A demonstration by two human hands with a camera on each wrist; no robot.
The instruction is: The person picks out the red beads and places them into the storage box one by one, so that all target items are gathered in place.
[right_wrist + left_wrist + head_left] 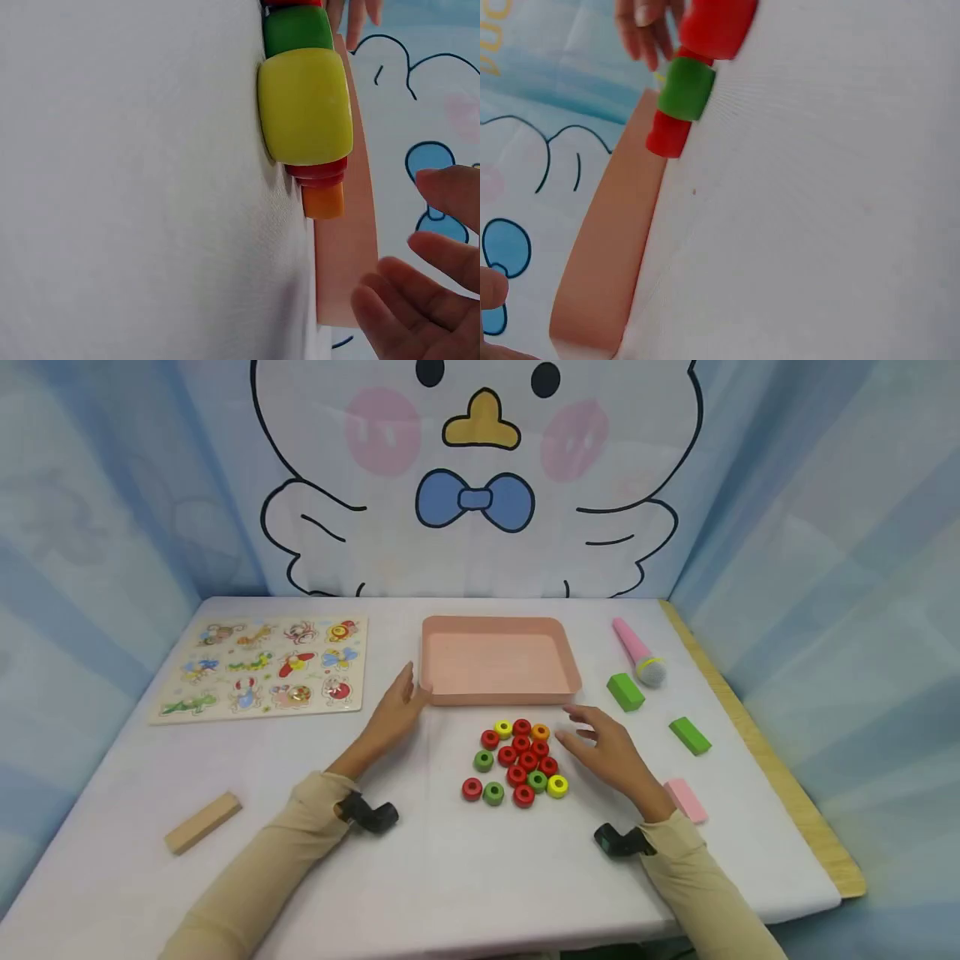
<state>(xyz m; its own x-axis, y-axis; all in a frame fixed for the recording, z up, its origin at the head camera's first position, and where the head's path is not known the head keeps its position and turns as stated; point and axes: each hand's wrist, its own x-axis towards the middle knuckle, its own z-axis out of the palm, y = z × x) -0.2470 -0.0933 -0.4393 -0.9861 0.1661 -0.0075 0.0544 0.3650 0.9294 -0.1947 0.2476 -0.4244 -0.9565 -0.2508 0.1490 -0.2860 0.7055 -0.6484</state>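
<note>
A pink rectangular tray (498, 662) lies at the middle back of the table. My left hand (396, 714) is by its front left corner, fingers extended and holding nothing. Just in front of the tray is a loose cluster of round beads with holes: red (523, 803), green, yellow and one orange (540, 739). To the right of the cluster hovers my right hand (606, 752), its fingers parted and slightly bent around nothing. The right wrist view shows a yellow bead (305, 106) up close, with the right hand (424, 307) beyond. In the left wrist view a green bead (686, 88) sits between red ones.
An animal puzzle board (258, 668) lies at the back left, a wooden block (202, 822) at the front left. On the right are a pink toy microphone (633, 643), two green blocks (626, 692) and a pink block (686, 800) beside the right wrist. Curtains surround the table.
</note>
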